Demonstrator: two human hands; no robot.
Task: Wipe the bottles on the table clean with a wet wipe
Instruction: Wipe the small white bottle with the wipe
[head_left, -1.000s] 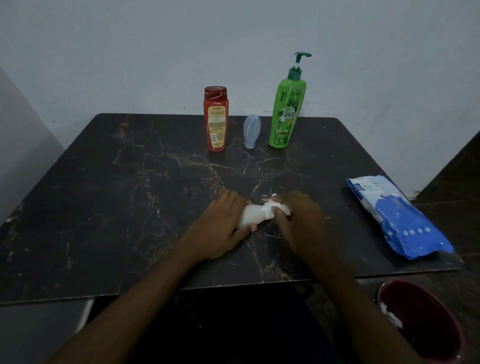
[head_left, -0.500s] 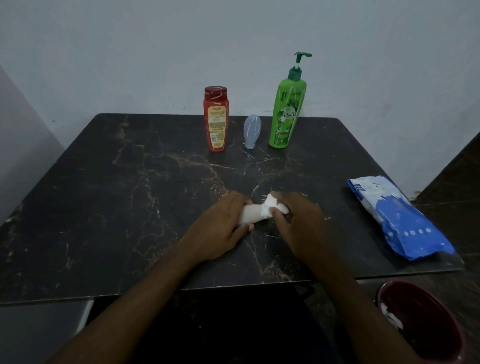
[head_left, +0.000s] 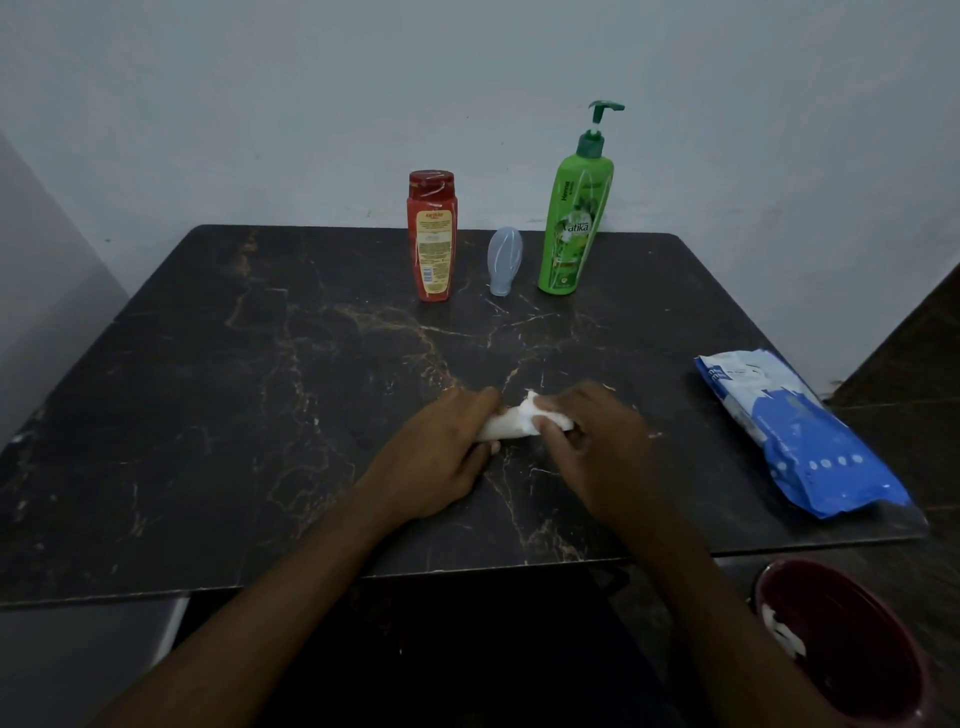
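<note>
We look down on a dark marbled desk (head_left: 234, 389) and the person's two bare hands. Our landmark is the green pump bottle (head_left: 574, 218), upright at the desk's far edge. Just left of it a small clear bottle (head_left: 505, 262) stands on its narrow end, and left of that stands a red bottle (head_left: 432, 236). None of the three touch.

Well in front of the green pump bottle, the hands meet over what appears to be a small white bottle (head_left: 501, 427) lying on its side; much of it is covered. The left hand (head_left: 441, 457) grasps its left end, fingers curled round it. The right hand (head_left: 597, 441) pinches a crumpled wet wipe (head_left: 545, 415) against its right end.

In front of the green pump bottle and well to its right, a blue and white pack of wipes (head_left: 800, 431) lies flat. Further that way, below the desk, sits a dark red bin (head_left: 857, 649) with a white scrap inside.

We judge that the white bottle is being wiped, while the three standing bottles wait. The next move likely calls for the left hand to turn the bottle so the wipe reaches its hidden side, then to set it down and fetch another.
</note>
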